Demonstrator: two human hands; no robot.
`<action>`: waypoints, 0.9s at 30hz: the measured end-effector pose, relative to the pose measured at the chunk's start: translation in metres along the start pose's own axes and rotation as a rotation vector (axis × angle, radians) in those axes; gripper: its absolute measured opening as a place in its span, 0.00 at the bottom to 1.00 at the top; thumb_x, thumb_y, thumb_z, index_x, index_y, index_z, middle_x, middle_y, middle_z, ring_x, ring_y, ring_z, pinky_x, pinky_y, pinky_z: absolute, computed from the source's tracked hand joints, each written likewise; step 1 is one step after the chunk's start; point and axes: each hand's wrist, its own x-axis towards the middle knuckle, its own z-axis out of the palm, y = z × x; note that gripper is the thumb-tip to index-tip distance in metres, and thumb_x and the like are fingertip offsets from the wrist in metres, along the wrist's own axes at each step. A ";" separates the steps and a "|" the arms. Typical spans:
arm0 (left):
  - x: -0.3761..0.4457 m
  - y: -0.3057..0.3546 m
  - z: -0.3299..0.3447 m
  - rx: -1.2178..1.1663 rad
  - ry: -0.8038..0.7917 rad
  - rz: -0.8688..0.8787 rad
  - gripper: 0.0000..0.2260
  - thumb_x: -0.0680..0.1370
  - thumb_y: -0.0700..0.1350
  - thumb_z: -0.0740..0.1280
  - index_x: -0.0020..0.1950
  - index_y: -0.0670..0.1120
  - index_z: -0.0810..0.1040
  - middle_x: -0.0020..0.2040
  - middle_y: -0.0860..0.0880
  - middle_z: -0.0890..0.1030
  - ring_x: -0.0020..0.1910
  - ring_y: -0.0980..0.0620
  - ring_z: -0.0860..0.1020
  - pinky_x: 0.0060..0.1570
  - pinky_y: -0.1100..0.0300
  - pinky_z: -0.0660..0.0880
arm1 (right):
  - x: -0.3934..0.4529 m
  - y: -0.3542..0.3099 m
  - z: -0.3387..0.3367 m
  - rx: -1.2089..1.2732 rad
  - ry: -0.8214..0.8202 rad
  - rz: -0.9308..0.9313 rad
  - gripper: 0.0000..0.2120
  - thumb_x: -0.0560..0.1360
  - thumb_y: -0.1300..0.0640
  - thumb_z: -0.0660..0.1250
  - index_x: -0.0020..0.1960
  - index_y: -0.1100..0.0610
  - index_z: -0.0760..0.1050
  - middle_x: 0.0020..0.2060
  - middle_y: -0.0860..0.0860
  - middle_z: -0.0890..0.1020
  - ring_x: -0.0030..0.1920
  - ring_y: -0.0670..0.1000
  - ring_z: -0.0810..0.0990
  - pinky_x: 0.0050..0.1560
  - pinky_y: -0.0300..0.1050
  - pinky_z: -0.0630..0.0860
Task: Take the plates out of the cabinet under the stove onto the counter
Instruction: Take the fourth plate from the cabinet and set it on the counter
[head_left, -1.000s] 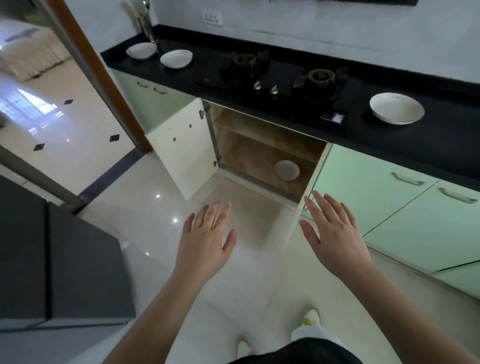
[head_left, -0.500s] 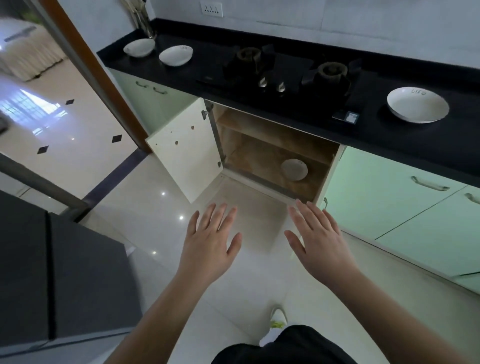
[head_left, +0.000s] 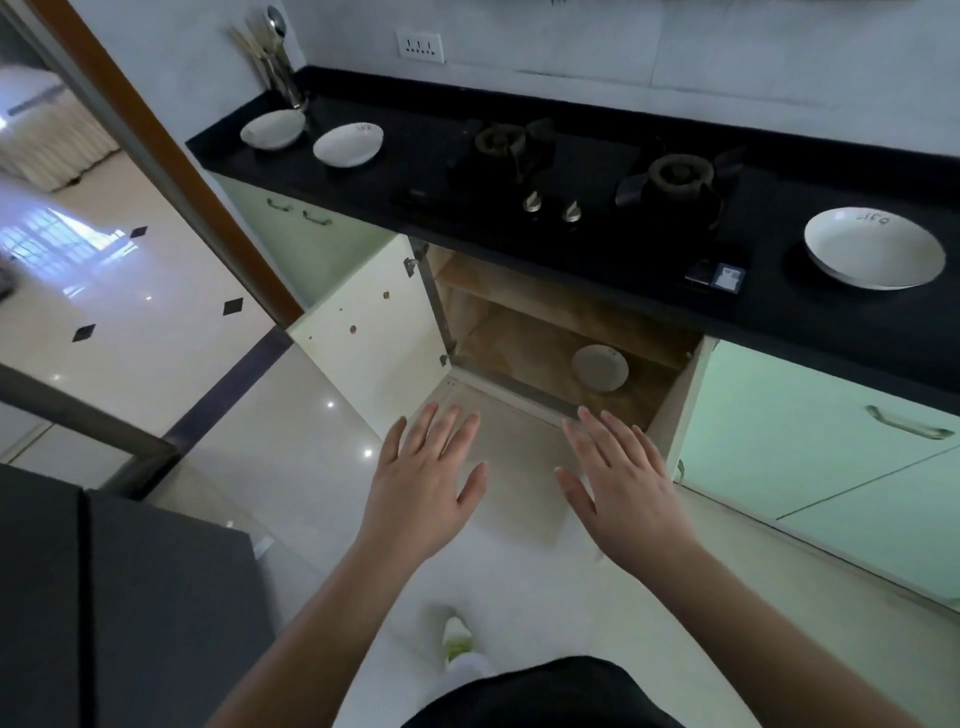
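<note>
Altogether three plates on the counter, one plate in the cabinet, both hands flat and empty.

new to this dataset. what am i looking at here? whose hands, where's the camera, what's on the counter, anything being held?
There is no robot: a person wears one wide-angle camera on the head, looking forward and down. That is the only view.

The left hand and right hand reach out with fingers spread, holding nothing, above the floor in front of the open cabinet under the stove.

One plate lies on the cabinet's bottom shelf. On the black counter lie three white dishes: two left of the stove and one to its right. A holder with utensils stands in the far left corner.
</note>
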 end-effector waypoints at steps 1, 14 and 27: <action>0.009 -0.007 0.001 -0.002 0.000 0.013 0.29 0.81 0.62 0.44 0.79 0.52 0.60 0.78 0.50 0.65 0.78 0.48 0.58 0.75 0.47 0.54 | 0.008 -0.002 0.003 -0.009 0.002 0.008 0.33 0.78 0.35 0.37 0.78 0.48 0.51 0.78 0.48 0.56 0.78 0.51 0.49 0.76 0.52 0.43; 0.141 -0.139 0.016 -0.078 -0.040 0.262 0.31 0.81 0.64 0.37 0.79 0.52 0.58 0.78 0.50 0.65 0.78 0.46 0.59 0.74 0.46 0.57 | 0.125 -0.064 0.017 -0.072 0.101 0.263 0.29 0.81 0.37 0.43 0.77 0.50 0.56 0.77 0.49 0.62 0.77 0.51 0.55 0.74 0.50 0.46; 0.259 -0.147 0.021 -0.026 -0.123 0.430 0.28 0.83 0.61 0.44 0.81 0.53 0.50 0.81 0.52 0.54 0.80 0.50 0.48 0.77 0.48 0.48 | 0.178 -0.037 0.016 -0.050 0.129 0.418 0.27 0.81 0.41 0.49 0.76 0.53 0.61 0.75 0.51 0.66 0.76 0.53 0.60 0.74 0.51 0.53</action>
